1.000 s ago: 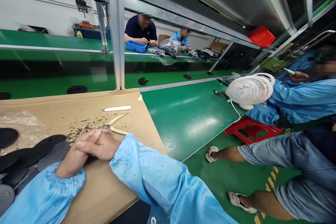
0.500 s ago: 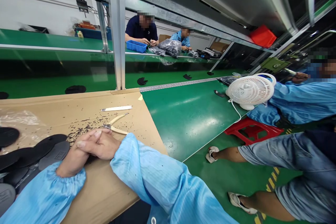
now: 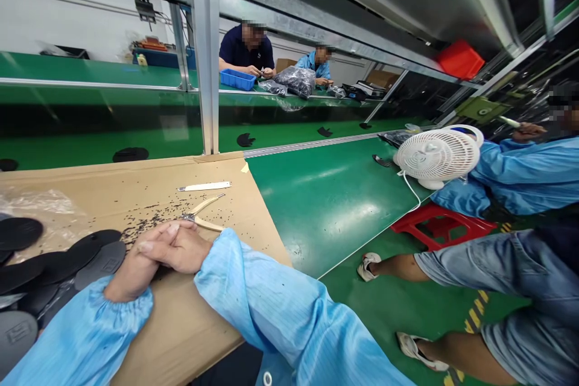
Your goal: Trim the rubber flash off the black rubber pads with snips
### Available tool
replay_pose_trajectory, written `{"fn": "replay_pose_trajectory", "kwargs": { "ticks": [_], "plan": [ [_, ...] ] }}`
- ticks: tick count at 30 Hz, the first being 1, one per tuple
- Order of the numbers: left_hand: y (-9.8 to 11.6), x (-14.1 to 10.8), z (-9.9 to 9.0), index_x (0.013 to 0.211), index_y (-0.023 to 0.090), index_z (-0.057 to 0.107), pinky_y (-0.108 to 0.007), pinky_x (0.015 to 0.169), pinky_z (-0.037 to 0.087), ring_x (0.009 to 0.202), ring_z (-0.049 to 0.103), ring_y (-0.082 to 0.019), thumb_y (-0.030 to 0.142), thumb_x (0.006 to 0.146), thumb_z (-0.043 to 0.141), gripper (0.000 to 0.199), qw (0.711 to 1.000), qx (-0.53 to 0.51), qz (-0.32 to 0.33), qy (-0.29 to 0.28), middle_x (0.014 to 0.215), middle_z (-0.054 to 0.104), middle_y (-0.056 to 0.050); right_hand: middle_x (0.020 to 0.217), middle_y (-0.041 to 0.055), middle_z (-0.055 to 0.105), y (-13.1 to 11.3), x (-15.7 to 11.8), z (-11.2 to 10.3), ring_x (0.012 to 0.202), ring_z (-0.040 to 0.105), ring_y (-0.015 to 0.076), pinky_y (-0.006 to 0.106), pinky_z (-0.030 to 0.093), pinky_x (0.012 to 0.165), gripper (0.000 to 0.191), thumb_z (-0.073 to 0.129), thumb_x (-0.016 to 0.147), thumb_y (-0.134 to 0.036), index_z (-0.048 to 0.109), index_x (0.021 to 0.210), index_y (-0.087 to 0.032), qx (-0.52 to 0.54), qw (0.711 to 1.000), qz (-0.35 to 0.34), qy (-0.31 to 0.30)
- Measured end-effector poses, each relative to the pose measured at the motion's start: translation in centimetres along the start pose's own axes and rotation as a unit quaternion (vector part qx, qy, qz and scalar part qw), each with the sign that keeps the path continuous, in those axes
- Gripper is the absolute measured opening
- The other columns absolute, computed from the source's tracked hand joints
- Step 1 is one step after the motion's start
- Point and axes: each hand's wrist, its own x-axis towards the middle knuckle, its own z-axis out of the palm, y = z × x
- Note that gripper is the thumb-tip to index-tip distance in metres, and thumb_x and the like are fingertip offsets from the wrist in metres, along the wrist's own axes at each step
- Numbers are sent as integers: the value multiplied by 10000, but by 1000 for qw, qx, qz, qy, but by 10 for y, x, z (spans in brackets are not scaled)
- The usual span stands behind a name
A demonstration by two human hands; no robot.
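My left hand (image 3: pixel 141 258) and my right hand (image 3: pixel 184 249) are clasped together, fingers folded closed over each other, with no tool visible in them. They rest above a cardboard sheet (image 3: pixel 185 319). Just beyond the knuckles lie cutting pliers (image 3: pixel 204 221) with pale yellow handles, spread apart. Farther back is a slim white cutter knife (image 3: pixel 208 186). Small black scraps (image 3: pixel 147 223) are scattered over the cardboard by my fingers. Black rounded flat pieces (image 3: pixel 100 265) pile up left of my left hand, some partly under clear plastic (image 3: pixel 49 208).
A white fan (image 3: pixel 438 157) stands on the green bench (image 3: pixel 312 205) at right. A metal post (image 3: pixel 205 54) rises behind the cardboard. Black pieces (image 3: pixel 245 140) lie on the green strip beyond. A person in shorts (image 3: pixel 470 265) stands at right near a red stool (image 3: pixel 443 226); other people sit around.
The view has shifted slightly, so everything appears a little farther right. My hands stay clasped in the same place. The co-worker at far right has moved the head and raised hand slightly.
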Motion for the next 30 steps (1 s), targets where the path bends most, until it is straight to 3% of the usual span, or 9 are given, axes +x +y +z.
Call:
{"fn": "replay_pose_trajectory", "kwargs": {
  "ticks": [16, 30],
  "plan": [
    [10, -2, 2, 1001, 166, 700, -386, 920, 488, 1044, 602, -285, 404, 818, 569, 328, 1000, 3, -10, 9, 998, 703, -95, 1064, 75, 634, 0, -2, 1, 1077, 564, 190, 306, 424, 941, 441, 448, 933, -526, 630, 1096, -160, -3, 1000, 7, 0],
    [3, -3, -1, 1018, 166, 691, -375, 919, 489, 1043, 600, -269, 402, 845, 534, 332, 1000, 3, -5, 1, 1022, 693, -102, 1033, 72, 639, 1, -3, 0, 1052, 580, 190, 290, 436, 919, 450, 446, 932, -533, 641, 1079, -155, -1, 1000, -8, 5]
  ]
}}
